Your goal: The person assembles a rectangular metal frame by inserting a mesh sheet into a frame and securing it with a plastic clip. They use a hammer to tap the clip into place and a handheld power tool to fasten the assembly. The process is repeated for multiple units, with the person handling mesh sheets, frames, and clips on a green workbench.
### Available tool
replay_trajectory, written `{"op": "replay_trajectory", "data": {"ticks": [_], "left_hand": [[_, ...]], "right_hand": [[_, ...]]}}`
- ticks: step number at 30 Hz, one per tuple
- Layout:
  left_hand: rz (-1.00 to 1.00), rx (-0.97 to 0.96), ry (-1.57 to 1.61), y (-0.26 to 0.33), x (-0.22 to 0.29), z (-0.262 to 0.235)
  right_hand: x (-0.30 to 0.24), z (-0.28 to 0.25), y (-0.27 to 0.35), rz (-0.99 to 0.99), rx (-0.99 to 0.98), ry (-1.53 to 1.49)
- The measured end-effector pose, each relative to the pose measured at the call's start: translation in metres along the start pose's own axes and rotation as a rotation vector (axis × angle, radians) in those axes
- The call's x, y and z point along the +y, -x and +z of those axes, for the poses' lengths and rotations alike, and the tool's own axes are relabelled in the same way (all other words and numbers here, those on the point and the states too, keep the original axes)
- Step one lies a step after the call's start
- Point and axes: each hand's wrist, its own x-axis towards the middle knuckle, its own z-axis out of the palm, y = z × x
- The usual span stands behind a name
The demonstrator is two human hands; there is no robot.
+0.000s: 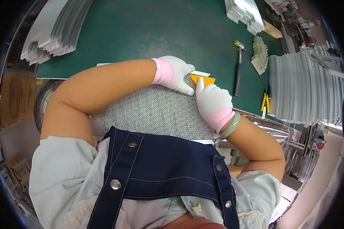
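Observation:
A grey mesh sheet (156, 112) lies on the green table (153, 34) in front of me. My left hand (176, 72), in a white glove with a pink cuff, presses flat on the sheet's far right corner. My right hand (212, 101), gloved the same way with a pale green bangle at the wrist, grips an orange scraper (202, 79) at that corner. The scraper's edge rests on a white strip (200, 73) along the sheet's border. Both hands touch each other at the corner.
A hammer (238, 68) lies on the table right of my hands, yellow-handled pliers (264, 100) nearer the edge. Stacks of grey mesh panels stand at the far left (53, 30), far middle (244, 15) and right (304, 87). A small pile of pale parts (260, 55) sits beyond the hammer.

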Motion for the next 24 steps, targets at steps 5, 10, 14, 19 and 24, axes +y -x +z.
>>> {"op": "replay_trajectory", "data": {"ticks": [5,10,14,19,24], "left_hand": [[-0.032,-0.002,-0.018,-0.002,0.001,0.003],[-0.037,-0.016,0.027,-0.003,0.000,-0.002],[-0.069,0.008,0.059,-0.001,0.007,-0.002],[-0.026,0.037,0.092,-0.005,0.006,0.004],[-0.022,0.000,-0.017,0.002,0.009,0.001]], "right_hand": [[-0.002,0.003,-0.007,0.038,-0.091,-0.159],[0.001,0.003,-0.011,-0.001,-0.092,-0.091],[0.006,0.000,-0.029,0.078,-0.183,-0.266],[0.013,-0.011,-0.028,0.049,-0.192,-0.275],[0.006,-0.023,0.017,0.080,-0.220,-0.122]]}}
